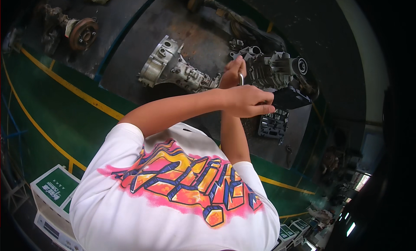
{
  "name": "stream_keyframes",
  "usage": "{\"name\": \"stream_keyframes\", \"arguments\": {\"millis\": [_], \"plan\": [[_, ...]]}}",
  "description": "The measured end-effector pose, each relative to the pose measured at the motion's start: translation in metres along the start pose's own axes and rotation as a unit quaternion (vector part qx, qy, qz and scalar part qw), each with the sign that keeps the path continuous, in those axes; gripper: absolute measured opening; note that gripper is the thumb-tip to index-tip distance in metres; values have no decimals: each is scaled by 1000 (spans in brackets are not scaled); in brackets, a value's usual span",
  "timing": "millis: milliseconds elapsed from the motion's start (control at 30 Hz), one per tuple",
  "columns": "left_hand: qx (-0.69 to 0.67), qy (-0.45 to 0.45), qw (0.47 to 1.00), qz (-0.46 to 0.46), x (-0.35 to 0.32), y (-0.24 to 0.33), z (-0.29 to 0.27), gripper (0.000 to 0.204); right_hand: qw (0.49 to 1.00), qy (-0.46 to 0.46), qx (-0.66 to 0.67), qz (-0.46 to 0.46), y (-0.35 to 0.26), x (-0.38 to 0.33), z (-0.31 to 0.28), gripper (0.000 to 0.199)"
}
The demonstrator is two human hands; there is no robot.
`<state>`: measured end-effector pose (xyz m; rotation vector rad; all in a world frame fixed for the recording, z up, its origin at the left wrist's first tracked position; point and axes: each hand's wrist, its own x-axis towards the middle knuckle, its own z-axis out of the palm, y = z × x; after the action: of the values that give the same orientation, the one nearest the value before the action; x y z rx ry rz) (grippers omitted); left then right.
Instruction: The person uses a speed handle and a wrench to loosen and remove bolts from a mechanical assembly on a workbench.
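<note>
Turning a metal wrench point(241, 79) on the engine assembly point(277, 71), right hand point(233, 72) clenched round it, left hand point(247, 100) fisted on its handle; next, steady leverage seems needed.

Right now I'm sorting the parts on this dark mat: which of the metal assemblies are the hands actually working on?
The grey casting on the right. Both hands meet there: the right hand grips a metal tool, the left hand lies below. The silver housing and rusty hub lie apart.
</note>
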<state>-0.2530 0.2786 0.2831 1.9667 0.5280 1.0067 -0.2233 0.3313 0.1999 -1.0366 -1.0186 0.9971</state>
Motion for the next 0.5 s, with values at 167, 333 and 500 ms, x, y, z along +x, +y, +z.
{"name": "stream_keyframes", "arguments": {"millis": [167, 333, 500], "plan": [[-7, 265, 961, -82, 10, -28, -69, 27, 917, -366, -49, 153, -7, -49, 15, 38], [-71, 227, 965, -109, -19, -34, -81, 36, 868, -444, -37, 219, -10, -43, -42, 31], [-23, 281, 956, -76, 11, -29, -55, 39, 930, -314, -73, -175, 54, -57, -6, 31]]}}
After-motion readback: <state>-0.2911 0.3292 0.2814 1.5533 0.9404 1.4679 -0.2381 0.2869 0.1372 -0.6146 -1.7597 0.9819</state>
